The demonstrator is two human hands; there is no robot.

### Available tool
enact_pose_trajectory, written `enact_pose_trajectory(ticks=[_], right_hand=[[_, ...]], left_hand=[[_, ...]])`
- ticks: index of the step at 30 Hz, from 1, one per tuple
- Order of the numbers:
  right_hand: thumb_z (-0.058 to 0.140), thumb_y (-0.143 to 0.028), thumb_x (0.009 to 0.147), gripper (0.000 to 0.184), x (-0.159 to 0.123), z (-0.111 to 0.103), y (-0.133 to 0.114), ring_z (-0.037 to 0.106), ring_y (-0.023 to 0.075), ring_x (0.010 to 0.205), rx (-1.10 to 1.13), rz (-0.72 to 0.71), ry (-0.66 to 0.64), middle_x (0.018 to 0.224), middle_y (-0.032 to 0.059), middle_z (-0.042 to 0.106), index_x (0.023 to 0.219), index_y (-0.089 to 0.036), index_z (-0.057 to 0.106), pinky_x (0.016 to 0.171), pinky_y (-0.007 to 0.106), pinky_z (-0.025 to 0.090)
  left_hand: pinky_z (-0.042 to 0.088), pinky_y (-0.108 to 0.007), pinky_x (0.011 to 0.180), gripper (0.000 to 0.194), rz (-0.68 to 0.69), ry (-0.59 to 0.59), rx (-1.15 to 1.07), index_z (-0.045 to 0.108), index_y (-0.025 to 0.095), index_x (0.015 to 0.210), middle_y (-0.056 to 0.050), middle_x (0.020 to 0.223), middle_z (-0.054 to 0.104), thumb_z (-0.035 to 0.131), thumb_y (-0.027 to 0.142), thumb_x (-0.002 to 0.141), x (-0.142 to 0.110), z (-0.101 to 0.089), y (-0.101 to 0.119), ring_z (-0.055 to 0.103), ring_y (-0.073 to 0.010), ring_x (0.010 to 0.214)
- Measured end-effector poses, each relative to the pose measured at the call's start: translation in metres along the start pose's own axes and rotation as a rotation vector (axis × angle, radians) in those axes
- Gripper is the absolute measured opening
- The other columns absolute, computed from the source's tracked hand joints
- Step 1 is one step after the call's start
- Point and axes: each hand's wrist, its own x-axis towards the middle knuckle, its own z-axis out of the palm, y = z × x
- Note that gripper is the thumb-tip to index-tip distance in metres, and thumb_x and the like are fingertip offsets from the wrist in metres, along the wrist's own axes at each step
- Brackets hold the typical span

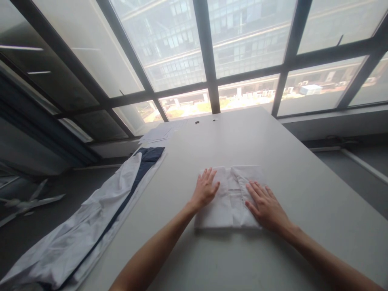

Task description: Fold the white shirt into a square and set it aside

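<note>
A folded white garment (pixel 230 198) lies as a neat rectangle in the middle of the pale table (pixel 303 194). My left hand (pixel 205 189) rests flat on its left part, fingers stretched out and slightly apart. My right hand (pixel 266 205) lies flat on its right part, fingers extended toward the far edge. Neither hand grips anything; both press on the cloth from above.
A long white garment with a dark blue stripe (pixel 91 226) drapes along the table's left edge. Some flat white sheets (pixel 156 134) lie at the far left corner. Two small holes (pixel 206 121) mark the table's far end. Large windows stand behind.
</note>
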Motion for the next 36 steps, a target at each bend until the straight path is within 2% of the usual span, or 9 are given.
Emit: enact_pose_trajectory(ticks=[2,5,11,16,22,27,31,36], right_hand=[[0.036,-0.046,0.102,0.061,0.000,0.000,0.000,0.029,0.0275,0.150,-0.006,-0.001,0.000,0.162,0.0105,0.034,0.156,-0.019,0.036,0.122,0.052,0.021],[0.036,-0.046,0.102,0.060,0.000,-0.001,0.001,0.029,0.0269,0.150,-0.017,-0.009,-0.002,0.162,0.0099,0.034,0.155,-0.018,0.037,0.122,0.051,0.021],[0.036,-0.045,0.102,0.060,0.001,-0.001,0.001,0.029,0.0268,0.150,-0.035,-0.012,-0.008,0.162,0.0104,0.034,0.155,-0.017,0.039,0.122,0.051,0.021],[0.036,-0.045,0.102,0.060,0.001,-0.001,0.001,0.028,0.0265,0.150,-0.038,-0.018,-0.013,0.162,0.0105,0.034,0.155,-0.016,0.038,0.121,0.051,0.022],[0.037,-0.044,0.102,0.060,0.001,-0.002,0.001,0.028,0.0270,0.150,-0.040,-0.022,-0.007,0.162,0.0102,0.033,0.155,-0.017,0.039,0.122,0.052,0.022],[0.036,-0.044,0.102,0.061,0.001,-0.003,0.001,0.028,0.0271,0.150,-0.044,-0.030,-0.006,0.163,0.0103,0.032,0.156,-0.017,0.037,0.121,0.052,0.022],[0.036,-0.044,0.102,0.061,0.002,-0.002,0.002,0.026,0.0271,0.151,-0.051,-0.040,-0.021,0.164,0.0105,0.030,0.156,-0.016,0.036,0.121,0.052,0.021],[0.033,-0.048,0.103,0.061,0.001,-0.006,0.001,0.023,0.0276,0.152,-0.072,-0.056,-0.013,0.164,0.0117,0.028,0.157,-0.018,0.035,0.122,0.054,0.019]], left_hand=[[0.017,-0.065,0.119,0.059,0.037,-0.103,0.090,0.038,0.028,0.155,-0.011,0.166,0.026,0.044,0.050,0.101,-0.002,0.008,0.000,0.015,-0.0384,0.153],[0.015,-0.067,0.118,0.060,0.075,-0.157,0.137,0.036,0.034,0.156,-0.009,0.168,0.020,0.037,0.058,0.102,-0.004,0.013,0.004,0.010,-0.0404,0.154],[0.014,-0.062,0.122,0.066,0.134,-0.146,0.151,0.027,0.026,0.160,-0.007,0.168,0.017,0.033,0.059,0.103,0.005,0.012,0.016,0.010,-0.0314,0.155],[0.014,-0.063,0.121,0.070,0.140,-0.257,0.149,0.029,0.022,0.159,-0.008,0.168,0.016,0.028,0.063,0.102,0.016,0.014,0.019,0.011,-0.0328,0.155],[0.016,-0.059,0.122,0.067,0.076,-0.156,0.153,0.034,0.019,0.157,-0.009,0.165,0.028,0.020,0.058,0.105,0.037,0.020,0.018,0.017,-0.0295,0.154],[0.014,-0.059,0.123,0.063,0.068,-0.174,0.178,0.033,0.021,0.157,-0.008,0.164,0.030,0.025,0.055,0.105,0.043,0.032,0.015,0.019,-0.0291,0.154],[0.016,-0.058,0.123,0.062,0.081,-0.173,0.149,0.032,0.018,0.158,-0.009,0.165,0.028,0.025,0.051,0.106,0.034,0.019,0.018,0.018,-0.0287,0.154],[0.014,-0.054,0.125,0.058,0.195,-0.149,0.140,0.030,0.019,0.158,-0.007,0.166,0.027,0.027,0.045,0.107,-0.012,-0.002,0.031,0.015,-0.0256,0.155]])
